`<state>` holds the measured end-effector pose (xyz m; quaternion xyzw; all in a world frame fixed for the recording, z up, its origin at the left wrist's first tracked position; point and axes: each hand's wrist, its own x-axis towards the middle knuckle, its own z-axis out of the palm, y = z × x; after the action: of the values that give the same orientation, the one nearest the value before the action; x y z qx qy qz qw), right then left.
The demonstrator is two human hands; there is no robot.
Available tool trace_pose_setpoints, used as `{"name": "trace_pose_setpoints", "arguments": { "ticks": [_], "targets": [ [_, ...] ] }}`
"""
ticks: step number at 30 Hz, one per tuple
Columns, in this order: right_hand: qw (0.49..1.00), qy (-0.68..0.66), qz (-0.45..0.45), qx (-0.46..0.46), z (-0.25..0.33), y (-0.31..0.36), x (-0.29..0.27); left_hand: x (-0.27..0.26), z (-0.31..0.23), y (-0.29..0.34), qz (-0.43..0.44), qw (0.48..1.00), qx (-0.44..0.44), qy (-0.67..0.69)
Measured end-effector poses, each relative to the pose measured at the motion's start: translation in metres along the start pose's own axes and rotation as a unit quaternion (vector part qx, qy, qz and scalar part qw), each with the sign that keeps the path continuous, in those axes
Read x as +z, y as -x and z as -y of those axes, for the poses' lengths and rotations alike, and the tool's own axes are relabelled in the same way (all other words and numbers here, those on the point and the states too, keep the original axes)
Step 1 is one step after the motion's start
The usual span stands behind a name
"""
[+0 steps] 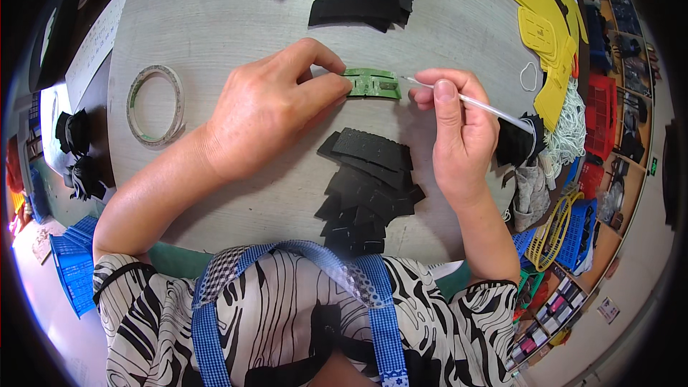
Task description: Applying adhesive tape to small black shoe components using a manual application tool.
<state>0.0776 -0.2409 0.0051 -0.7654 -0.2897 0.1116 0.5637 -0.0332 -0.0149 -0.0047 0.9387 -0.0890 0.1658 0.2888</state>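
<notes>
My left hand is closed, its thumb and fingers gripping the left end of a small green template with slots and a worn surface. A dark patch shows through near the template's right end. My right hand holds a slim whitish pen between thumb and fingers. The pen's point is close to the template's right edge; whether it touches is too small to tell. Nearer me, black flat pieces lie in an overlapping, fanned pile between my forearms.
A roll of tape lies flat at the left. More black pieces are stacked at the back. Yellow templates and a bundle of white string line the right edge. Beyond stand red bins and a blue basket.
</notes>
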Motion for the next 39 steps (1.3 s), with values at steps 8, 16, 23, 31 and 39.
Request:
{"name": "trace_pose_setpoints", "arguments": {
  "ticks": [8, 16, 23, 31, 39],
  "targets": [
    [0.993, 0.09, 0.049, -0.065, -0.004, -0.004, 0.008, 0.002, -0.001, 0.001, 0.008, 1.0, 0.011, -0.02],
    [0.978, 0.162, 0.052, -0.122, 0.006, -0.01, 0.014, 0.002, -0.001, 0.002, 0.015, 0.999, 0.016, -0.037],
    [0.97, 0.187, 0.088, -0.128, 0.011, -0.013, 0.024, 0.003, -0.002, 0.004, 0.011, 0.999, 0.019, -0.035],
    [0.97, 0.189, 0.094, -0.119, 0.014, -0.021, 0.021, 0.003, -0.001, 0.006, 0.005, 0.999, 0.026, -0.045],
    [0.901, 0.316, -0.011, -0.297, -0.008, -0.082, 0.029, 0.002, -0.003, 0.007, 0.075, 0.988, 0.083, 0.107]
  ]
}}
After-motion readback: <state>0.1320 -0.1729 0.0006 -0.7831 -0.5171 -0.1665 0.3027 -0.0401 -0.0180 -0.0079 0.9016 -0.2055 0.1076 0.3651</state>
